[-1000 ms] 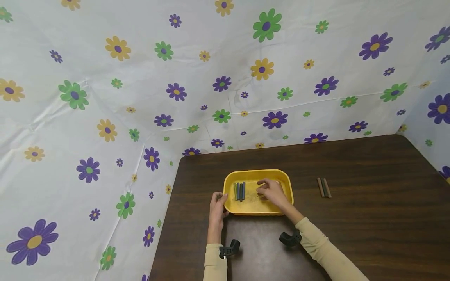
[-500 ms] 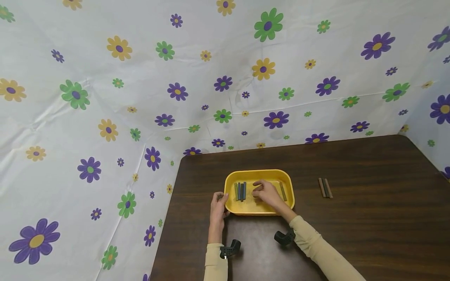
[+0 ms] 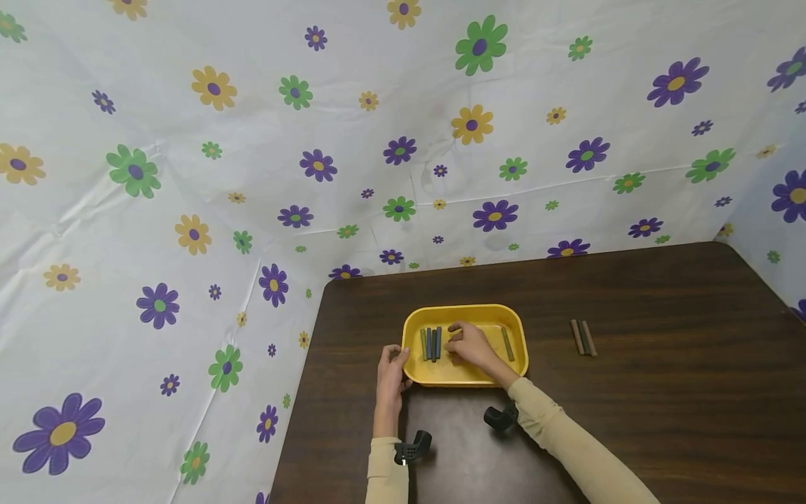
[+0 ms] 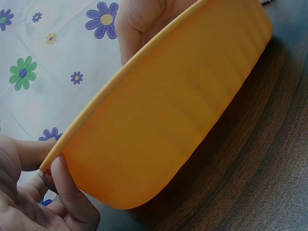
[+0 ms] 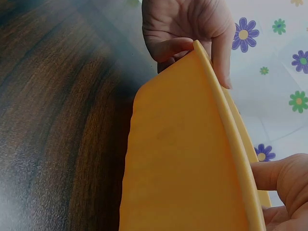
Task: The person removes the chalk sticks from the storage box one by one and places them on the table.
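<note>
Left hand (image 3: 390,371) pinches a yellow tray (image 3: 450,373) at its nine o'clock rim. Right hand (image 3: 472,348), grip unclear, is inside, four sticks (image 3: 434,345) at its nine o'clock.

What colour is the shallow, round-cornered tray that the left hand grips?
Yellow; the tray shows best in the head view.

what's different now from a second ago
The right hand moved left inside the yellow tray, toward the four sticks, revealing a lone stick at the tray's right end. No taking hold or letting go shows. Unchanged: the left hand gripping the tray, the four sticks, the three sticks on the table.
</note>
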A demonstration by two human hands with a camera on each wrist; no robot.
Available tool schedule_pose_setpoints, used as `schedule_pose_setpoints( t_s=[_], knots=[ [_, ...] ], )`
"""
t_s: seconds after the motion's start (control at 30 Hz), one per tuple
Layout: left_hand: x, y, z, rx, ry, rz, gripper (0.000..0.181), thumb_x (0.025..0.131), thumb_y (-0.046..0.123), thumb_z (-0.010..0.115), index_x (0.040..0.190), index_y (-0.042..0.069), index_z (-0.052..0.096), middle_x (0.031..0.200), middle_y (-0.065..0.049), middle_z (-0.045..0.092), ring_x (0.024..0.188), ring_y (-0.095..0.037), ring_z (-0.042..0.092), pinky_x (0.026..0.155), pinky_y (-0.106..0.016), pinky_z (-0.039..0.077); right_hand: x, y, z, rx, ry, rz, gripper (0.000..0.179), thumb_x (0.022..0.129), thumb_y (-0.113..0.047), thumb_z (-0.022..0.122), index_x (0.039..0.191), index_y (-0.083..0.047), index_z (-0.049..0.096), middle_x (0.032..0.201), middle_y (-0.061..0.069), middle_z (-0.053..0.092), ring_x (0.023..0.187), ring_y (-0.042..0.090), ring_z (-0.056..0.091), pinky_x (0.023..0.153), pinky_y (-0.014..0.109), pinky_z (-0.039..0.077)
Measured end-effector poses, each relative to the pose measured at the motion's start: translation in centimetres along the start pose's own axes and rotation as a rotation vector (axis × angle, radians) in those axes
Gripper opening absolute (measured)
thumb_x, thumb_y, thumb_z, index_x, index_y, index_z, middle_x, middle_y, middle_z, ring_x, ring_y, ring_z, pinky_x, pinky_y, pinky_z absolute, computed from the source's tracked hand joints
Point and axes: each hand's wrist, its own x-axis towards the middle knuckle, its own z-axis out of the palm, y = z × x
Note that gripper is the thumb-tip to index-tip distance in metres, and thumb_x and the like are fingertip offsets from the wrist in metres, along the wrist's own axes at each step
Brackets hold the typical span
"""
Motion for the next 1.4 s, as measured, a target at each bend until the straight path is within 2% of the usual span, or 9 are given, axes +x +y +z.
schedule_pose_setpoints(
  t_s=[0.33,0.57,0.8,1.1,1.4],
  knots=[
    [-0.2,0.3,0.3,0.017,0.014,0.002,0.022,0.105,0.024,0.063,0.115,0.007,0.052,0.089,-0.010,0.058,0.062,-0.013,0.049,0.051,-0.023,0.044,0.2,-0.3,0.7,0.023,0.022,-0.003,0.049,0.092,0.001,0.071,0.136,0.011,0.053,0.111,0.027,0.068,0.077,0.029,0.070,0.067,0.041,0.060],
    [0.0,0.1,0.1,0.010,-0.005,-0.010,0.023,0.105,0.025,0.062,0.116,0.007,0.052,0.086,-0.009,0.057,0.060,-0.013,0.049,0.052,-0.024,0.044,0.5,0.0,1.2,0.029,0.030,0.013,0.049,0.093,-0.001,0.072,0.136,0.010,0.052,0.117,0.031,0.066,0.085,0.033,0.072,0.071,0.042,0.060],
    [0.1,-0.1,0.0,-0.033,-0.020,-0.035,0.022,0.106,0.029,0.061,0.113,0.010,0.053,0.083,-0.007,0.055,0.060,-0.011,0.050,0.052,-0.023,0.043,0.8,0.2,1.7,0.038,0.043,0.004,0.048,0.093,0.001,0.073,0.136,0.011,0.053,0.113,0.029,0.068,0.084,0.032,0.072,0.071,0.041,0.061],
    [0.3,-0.3,-0.2,-0.059,-0.043,-0.047,0.026,0.108,0.034,0.058,0.118,0.010,0.052,0.083,-0.008,0.053,0.061,-0.011,0.049,0.052,-0.022,0.042,1.1,-0.3,2.0,0.039,0.041,0.007,0.049,0.093,0.001,0.073,0.136,0.010,0.053,0.113,0.028,0.069,0.088,0.034,0.073,0.073,0.042,0.061],
    [0.3,-0.3,-0.3,-0.067,-0.057,-0.051,0.026,0.108,0.034,0.057,0.119,0.011,0.051,0.094,-0.010,0.059,0.065,-0.012,0.053,0.053,-0.022,0.043,1.5,-0.3,2.7,0.007,0.039,-0.009,0.048,0.091,0.001,0.074,0.134,0.011,0.055,0.108,0.026,0.070,0.085,0.031,0.072,0.070,0.039,0.060]
  ],
)
